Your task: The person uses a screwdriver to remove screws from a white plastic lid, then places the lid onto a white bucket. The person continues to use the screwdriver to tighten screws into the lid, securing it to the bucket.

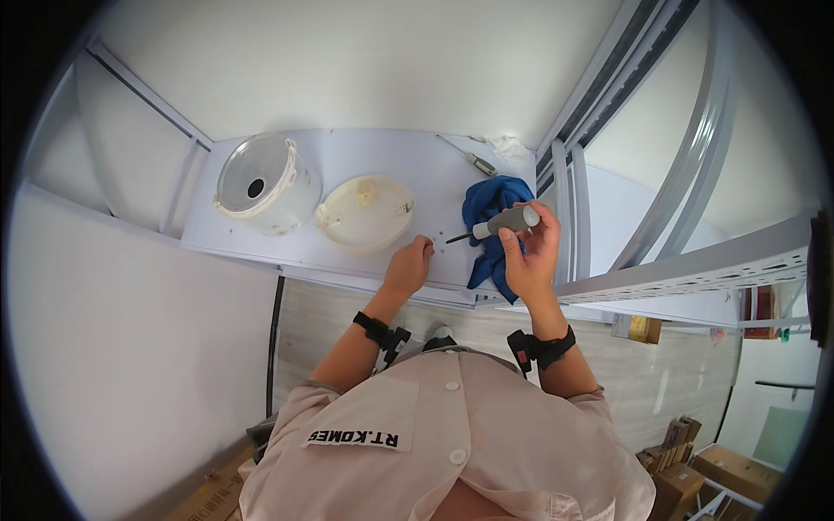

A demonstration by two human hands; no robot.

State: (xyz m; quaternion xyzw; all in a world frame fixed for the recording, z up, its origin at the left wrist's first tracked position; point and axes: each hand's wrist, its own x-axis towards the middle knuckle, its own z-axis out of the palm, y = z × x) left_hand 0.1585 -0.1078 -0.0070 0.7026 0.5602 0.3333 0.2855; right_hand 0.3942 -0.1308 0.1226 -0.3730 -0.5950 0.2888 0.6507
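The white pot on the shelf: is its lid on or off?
Off. The white pot is open; its round lid lies beside it.

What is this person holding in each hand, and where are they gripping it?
The right hand holds a screwdriver by its grey handle. The left hand pinches at something tiny on the white table; too small to tell what.

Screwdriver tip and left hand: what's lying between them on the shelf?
In the head view, only bare white shelf with a few tiny specks, perhaps screws, separates the screwdriver from the left hand.
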